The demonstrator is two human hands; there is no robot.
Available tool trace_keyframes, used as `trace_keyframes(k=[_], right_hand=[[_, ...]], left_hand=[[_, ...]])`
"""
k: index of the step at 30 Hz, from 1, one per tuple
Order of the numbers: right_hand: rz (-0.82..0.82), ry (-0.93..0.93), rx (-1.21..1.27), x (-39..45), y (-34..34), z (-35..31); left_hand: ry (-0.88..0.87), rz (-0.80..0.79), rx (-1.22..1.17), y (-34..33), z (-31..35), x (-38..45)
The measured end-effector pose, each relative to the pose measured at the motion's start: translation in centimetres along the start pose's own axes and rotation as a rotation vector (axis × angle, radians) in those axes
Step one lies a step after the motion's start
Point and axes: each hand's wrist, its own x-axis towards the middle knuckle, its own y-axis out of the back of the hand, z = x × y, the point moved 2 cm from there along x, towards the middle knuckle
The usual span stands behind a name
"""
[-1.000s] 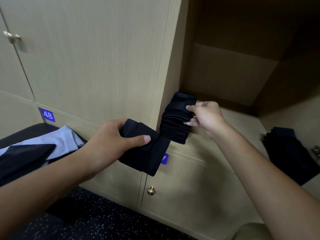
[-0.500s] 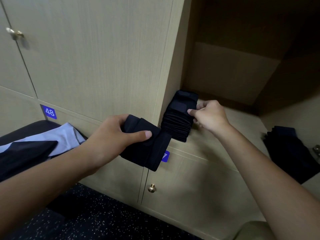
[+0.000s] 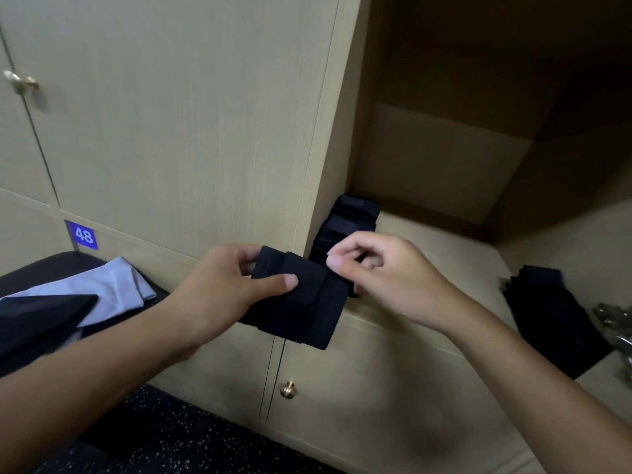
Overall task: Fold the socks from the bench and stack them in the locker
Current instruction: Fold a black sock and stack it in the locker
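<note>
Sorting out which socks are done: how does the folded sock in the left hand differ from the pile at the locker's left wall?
The folded sock is one piece, gripped by the left hand outside the locker; the pile is many layers resting on the locker floor. Both are dark and folded.

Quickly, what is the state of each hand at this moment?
Left hand: grips the folded black sock.
Right hand: fingers curled beside that sock; whether it pinches anything cannot be told.

text: "48" — white on blue tag (image 3: 83, 235) | on locker front (image 3: 171, 114)
</note>
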Motion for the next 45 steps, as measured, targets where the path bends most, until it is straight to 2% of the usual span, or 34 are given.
trace_keyframes(k=[5, 10, 15, 18, 22, 25, 37, 45], right_hand=[[-0.119, 0.029, 0.021, -0.7, -0.7, 0.9], [-0.091, 0.001, 0.04, -0.1, 0.6, 2.2], [0.123, -0.183, 0.228, 0.7, 3.4, 4.2], [0.263, -0.276, 0.475, 1.2, 4.5, 5.5], [0.367, -0.418, 0.877, 2.8, 4.8, 6.0], [0.45, -0.474, 1.007, 5.4, 5.3, 6.0], [0.602, -0.5, 0.964, 11.7, 4.3, 9.6], [0.643, -0.535, 0.785, 13.7, 4.3, 10.3]], left_hand=[[-0.043, 0.0, 0.022, -1.2, 0.3, 0.6], [-0.059, 0.069, 0.05, -1.9, 0.5, 1.2], [-0.092, 0.077, 0.186, -2.0, 0.4, 1.5], [-0.102, 0.05, 0.267, -2.0, 0.0, 1.4], [-0.112, 0.001, 0.336, -2.3, -0.7, 1.2], [-0.139, -0.012, 0.41, -2.4, -1.2, 1.3], [-0.193, -0.186, 0.745, -3.5, -2.9, 1.8], [-0.168, -0.278, 0.892, -3.8, -4.4, 2.1]])
